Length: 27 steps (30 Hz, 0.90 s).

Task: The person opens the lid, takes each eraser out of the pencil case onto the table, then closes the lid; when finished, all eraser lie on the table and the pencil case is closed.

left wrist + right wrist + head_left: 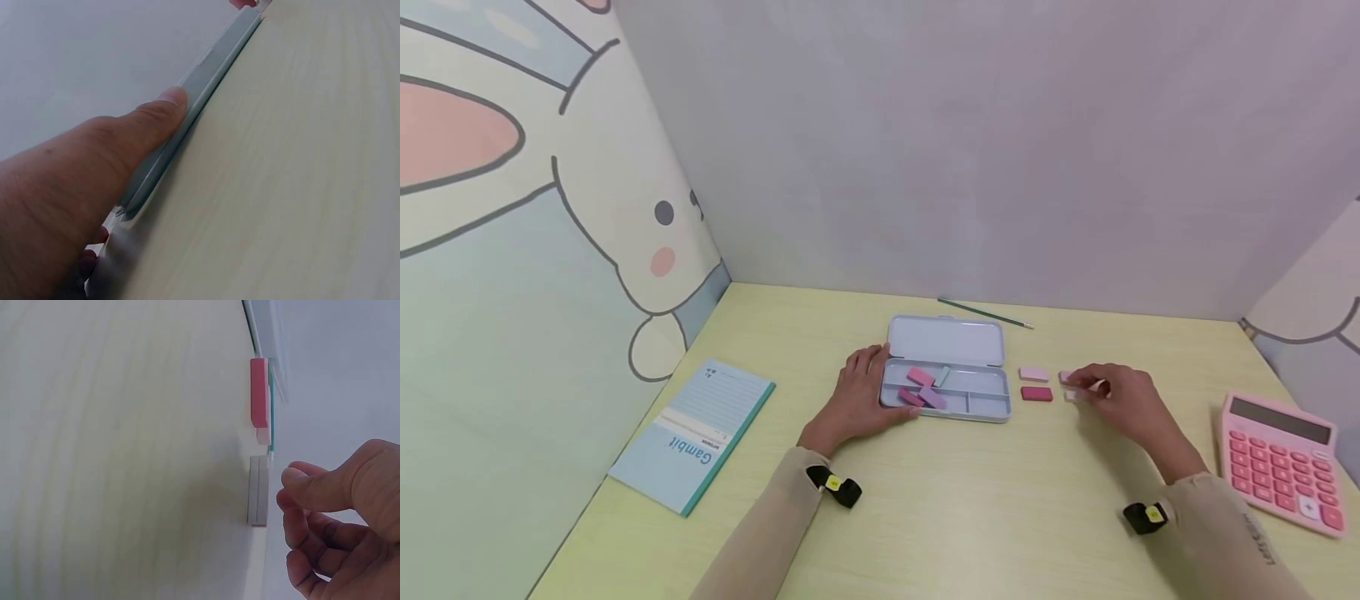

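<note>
An opened pale-blue hinged case (pixel 988 408) with compartments lies mid-table. Inside its left part are several small rectangular blocks, pink, purple (pixel 932 397) and mint. My left hand (pixel 859 398) holds the case's left end, thumb along the front wall (pixel 215 72). To the right lie a light pink block (pixel 1033 374), a dark pink block (pixel 1037 393), a lilac block (pixel 1064 377) and a whitish block (pixel 1071 395). Just over the whitish one is my right hand (pixel 1123 398), thumb and fingers loosely curled. In the right wrist view nothing shows between those fingertips.
A green pencil (pixel 985 312) lies behind the case, near the back wall. On the left is a blue notebook (pixel 692 433); a pink calculator (pixel 1281 462) sits at the right edge. Walls with cartoon prints (pixel 655 200) enclose the table (pixel 940 508).
</note>
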### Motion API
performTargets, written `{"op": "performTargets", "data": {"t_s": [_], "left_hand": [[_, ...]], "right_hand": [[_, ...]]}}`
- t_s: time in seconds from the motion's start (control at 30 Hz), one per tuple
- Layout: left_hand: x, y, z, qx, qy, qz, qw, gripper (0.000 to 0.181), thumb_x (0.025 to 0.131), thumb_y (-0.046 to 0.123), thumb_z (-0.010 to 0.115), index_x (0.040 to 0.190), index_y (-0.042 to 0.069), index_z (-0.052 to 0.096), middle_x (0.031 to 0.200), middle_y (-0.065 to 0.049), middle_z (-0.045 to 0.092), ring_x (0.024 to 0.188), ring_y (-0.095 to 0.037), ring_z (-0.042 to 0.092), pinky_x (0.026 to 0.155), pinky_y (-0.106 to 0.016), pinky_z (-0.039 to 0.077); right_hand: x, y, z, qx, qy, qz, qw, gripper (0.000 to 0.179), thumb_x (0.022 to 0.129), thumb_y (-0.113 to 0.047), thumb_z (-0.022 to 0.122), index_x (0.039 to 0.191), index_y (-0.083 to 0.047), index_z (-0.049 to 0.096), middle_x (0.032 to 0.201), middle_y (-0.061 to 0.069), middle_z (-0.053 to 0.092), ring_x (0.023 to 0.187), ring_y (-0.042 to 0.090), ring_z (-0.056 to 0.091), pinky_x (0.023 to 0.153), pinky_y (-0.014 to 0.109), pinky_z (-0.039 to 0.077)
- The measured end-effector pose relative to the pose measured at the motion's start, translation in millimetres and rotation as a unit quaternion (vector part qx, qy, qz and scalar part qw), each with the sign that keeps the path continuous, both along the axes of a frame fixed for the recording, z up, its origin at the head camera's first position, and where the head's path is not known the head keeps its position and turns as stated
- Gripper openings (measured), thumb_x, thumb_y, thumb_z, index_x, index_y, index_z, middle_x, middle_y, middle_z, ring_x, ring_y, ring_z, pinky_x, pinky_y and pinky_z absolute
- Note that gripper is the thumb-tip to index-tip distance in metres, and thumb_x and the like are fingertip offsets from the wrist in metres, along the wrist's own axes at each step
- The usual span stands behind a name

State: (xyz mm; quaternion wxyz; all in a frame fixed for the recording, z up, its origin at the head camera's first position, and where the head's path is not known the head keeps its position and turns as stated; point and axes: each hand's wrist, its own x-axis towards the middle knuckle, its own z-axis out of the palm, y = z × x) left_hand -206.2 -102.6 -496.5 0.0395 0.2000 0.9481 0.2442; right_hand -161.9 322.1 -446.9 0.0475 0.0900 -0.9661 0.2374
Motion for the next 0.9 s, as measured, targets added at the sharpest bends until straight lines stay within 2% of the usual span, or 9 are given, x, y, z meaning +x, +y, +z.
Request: {"op": "performTargets", "data": {"t_s": [0.2, 0.4, 0.57, 0.7, 0.9], "left_hand": [[-0.2, -0.5, 0.3, 0.004, 0.004, -0.001, 1.0, 0.118, 0.088, 0.071, 0.074, 0.173, 0.012, 0.017, 0.175, -0.015, 0.026, 0.163, -0.039, 0.019, 0.134, -0.06, 0.023], [-0.2, -0.4, -0.2, -0.001, 0.002, 0.001, 1.0, 0.119, 0.088, 0.073, 0.073, 0.173, 0.012, 0.016, 0.176, -0.014, 0.025, 0.164, -0.038, 0.019, 0.134, -0.059, 0.023], [0.1, -1.5, 1.6, 0.009, 0.007, -0.001, 0.9999, 0.118, 0.088, 0.072, 0.073, 0.172, 0.011, 0.018, 0.175, -0.015, 0.027, 0.163, -0.04, 0.02, 0.133, -0.06, 0.024], [0.3, -2.0, 1.8, 0.007, 0.006, -0.001, 1.0, 0.118, 0.088, 0.072, 0.073, 0.172, 0.011, 0.018, 0.175, -0.015, 0.027, 0.163, -0.039, 0.02, 0.133, -0.06, 0.024], [-0.3, -0.4, 0.0, 0.004, 0.0, -0.001, 1.0, 0.119, 0.088, 0.072, 0.073, 0.173, 0.012, 0.015, 0.176, -0.014, 0.025, 0.164, -0.038, 0.019, 0.134, -0.059, 0.023]], "right_hand": [[-5.0, -19.9, 6.4, -0.017, 0.004, 0.01, 0.9998, 0.02, 0.095, -0.004, 0.076, 0.114, -0.004, 0.08, 0.099, 0.013, 0.078, 0.085, 0.02, 0.064, 0.066, 0.024, 0.048], [-13.2, -45.4, 14.6, -0.038, -0.028, 0.018, 0.9987, 0.024, 0.096, -0.005, 0.074, 0.119, -0.005, 0.079, 0.108, 0.016, 0.077, 0.089, 0.024, 0.064, 0.067, 0.025, 0.05], [-25.0, -65.4, 19.8, -0.058, -0.051, 0.05, 0.9958, 0.024, 0.097, -0.007, 0.075, 0.121, -0.005, 0.078, 0.109, 0.015, 0.076, 0.089, 0.022, 0.065, 0.07, 0.025, 0.053], [-33.7, -81.6, 20.6, -0.078, -0.069, 0.08, 0.9913, 0.024, 0.097, -0.002, 0.073, 0.12, -0.003, 0.078, 0.107, 0.016, 0.075, 0.084, 0.02, 0.064, 0.064, 0.025, 0.056], [-45.7, -105.5, 12.5, -0.062, -0.045, 0.118, 0.9901, 0.022, 0.096, -0.002, 0.074, 0.117, -0.005, 0.08, 0.102, 0.011, 0.078, 0.087, 0.019, 0.063, 0.075, 0.027, 0.054]]}}
